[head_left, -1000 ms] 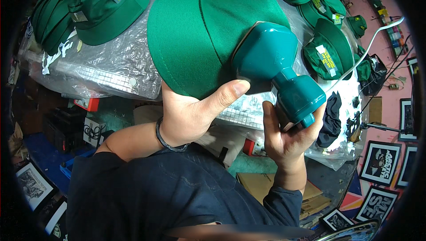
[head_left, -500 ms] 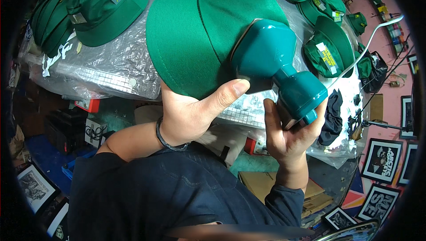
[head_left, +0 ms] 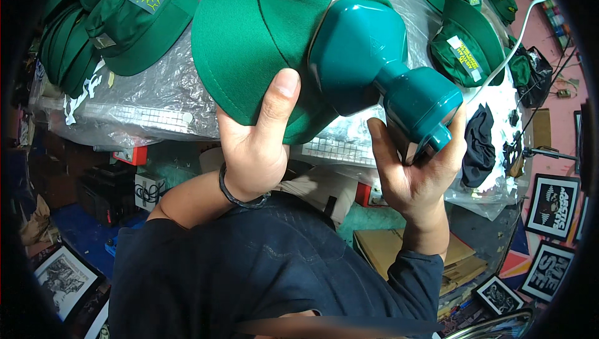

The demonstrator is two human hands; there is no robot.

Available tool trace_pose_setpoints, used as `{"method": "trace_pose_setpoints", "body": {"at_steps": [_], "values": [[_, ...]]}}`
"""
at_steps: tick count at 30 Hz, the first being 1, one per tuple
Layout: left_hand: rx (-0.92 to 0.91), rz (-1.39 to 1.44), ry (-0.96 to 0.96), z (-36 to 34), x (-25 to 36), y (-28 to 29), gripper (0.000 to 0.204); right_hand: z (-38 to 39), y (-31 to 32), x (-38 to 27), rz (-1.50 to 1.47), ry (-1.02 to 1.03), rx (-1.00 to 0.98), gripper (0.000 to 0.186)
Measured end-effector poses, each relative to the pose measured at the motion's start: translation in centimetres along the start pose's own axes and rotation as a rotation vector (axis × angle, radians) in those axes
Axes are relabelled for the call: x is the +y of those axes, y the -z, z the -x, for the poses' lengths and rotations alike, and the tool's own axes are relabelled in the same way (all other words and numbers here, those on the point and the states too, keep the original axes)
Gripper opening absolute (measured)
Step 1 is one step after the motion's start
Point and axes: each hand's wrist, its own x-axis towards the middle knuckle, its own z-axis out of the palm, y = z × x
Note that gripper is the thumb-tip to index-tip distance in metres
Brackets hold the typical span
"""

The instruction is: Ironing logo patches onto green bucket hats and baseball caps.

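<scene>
A green bucket hat [head_left: 240,33] with yellow lettering is held up above the table. My left hand [head_left: 253,149] grips its brim from the near side, the thumb lying on the outer face and the other fingers hidden behind the fabric. In my right hand [head_left: 415,183] is a teal hand-held heat press [head_left: 349,52], held by its narrower end. Its wide, flat-edged head rests against the side of the hat; the contact face itself is hidden. A dark band circles my left wrist.
More green hats [head_left: 140,24] with sun patches are stacked at the left, and others [head_left: 465,52] lie at the right. Plastic sheeting [head_left: 150,92] covers the table. A white cable [head_left: 515,46] runs along the right, near a crumpled black cloth [head_left: 479,145].
My left thumb has moved up and left, off the area by the press and onto the brim. The hat and the press have shifted slightly up and left in the view.
</scene>
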Motion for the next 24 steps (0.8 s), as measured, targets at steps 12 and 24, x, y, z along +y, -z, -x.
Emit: {"method": "trace_pose_setpoints", "body": {"at_steps": [12,24], "values": [[0.044,0.049,0.042,0.0,-0.1,-0.3,0.038,0.2,0.2,0.3,-0.010,-0.003,0.012,0.064],[0.046,-0.024,0.022,-0.7,0.6,-0.9,0.038,2.1,1.7,2.6,-0.412,-0.096,0.123,0.069]]}}
